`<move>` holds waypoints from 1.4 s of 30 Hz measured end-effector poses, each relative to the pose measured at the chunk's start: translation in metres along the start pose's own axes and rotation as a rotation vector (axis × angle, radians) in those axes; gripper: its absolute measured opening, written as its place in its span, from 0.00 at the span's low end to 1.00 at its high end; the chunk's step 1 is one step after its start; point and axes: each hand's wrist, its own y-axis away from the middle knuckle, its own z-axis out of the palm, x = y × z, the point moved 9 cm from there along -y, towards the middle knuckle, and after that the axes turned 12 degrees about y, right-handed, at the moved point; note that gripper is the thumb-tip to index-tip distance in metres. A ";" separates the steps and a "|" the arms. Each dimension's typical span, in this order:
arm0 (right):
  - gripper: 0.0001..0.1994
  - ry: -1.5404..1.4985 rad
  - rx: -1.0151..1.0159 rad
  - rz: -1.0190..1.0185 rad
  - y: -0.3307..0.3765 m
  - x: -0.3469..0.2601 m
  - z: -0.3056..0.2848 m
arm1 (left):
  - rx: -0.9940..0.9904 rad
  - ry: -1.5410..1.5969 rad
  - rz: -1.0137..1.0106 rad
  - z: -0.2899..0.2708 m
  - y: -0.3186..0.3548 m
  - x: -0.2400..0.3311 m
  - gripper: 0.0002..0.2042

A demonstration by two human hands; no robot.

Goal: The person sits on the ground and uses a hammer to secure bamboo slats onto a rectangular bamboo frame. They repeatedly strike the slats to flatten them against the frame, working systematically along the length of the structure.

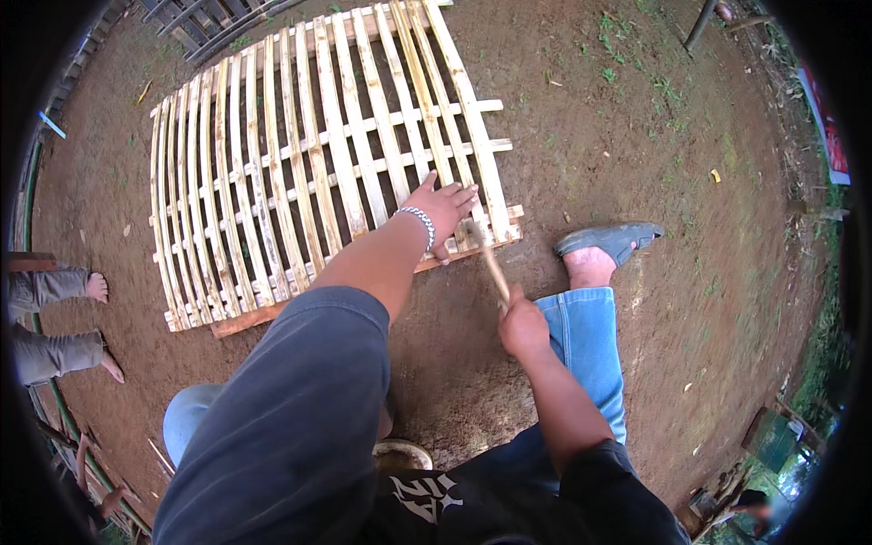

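A panel of pale bamboo slats (350, 163), fixed across several cross strips, lies on the ground in front of me. My left hand (442, 211) rests on the panel's near right corner, its fingers stretched over the slats and the thumb apart near the edge. My right hand (524, 325) is closed around the wooden handle of a hammer (493, 271). The hammer's head is blurred and sits over the corner, just right of my left fingers. Whether a nail is under it I cannot tell.
A brown board (245, 322) runs beneath the panel's near edge. My shod foot (607, 243) stands right of the corner. Another person's bare feet (97, 287) are at the left. A dark slatted frame (195, 23) lies at the far left on the bare soil (690, 300).
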 end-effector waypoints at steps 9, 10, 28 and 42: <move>0.22 -0.419 0.213 0.111 -0.003 0.031 -0.058 | 0.052 0.043 0.033 -0.025 0.001 0.012 0.63; 0.22 -0.523 0.240 0.139 -0.006 0.037 -0.063 | 0.076 0.029 0.059 -0.029 -0.002 0.018 0.63; 0.18 -0.430 0.398 0.107 0.016 0.027 -0.058 | 0.008 -0.010 0.064 -0.008 -0.028 0.028 0.60; 0.16 -0.701 0.114 0.249 0.007 0.051 0.010 | 0.029 -0.001 0.058 -0.009 -0.029 0.025 0.59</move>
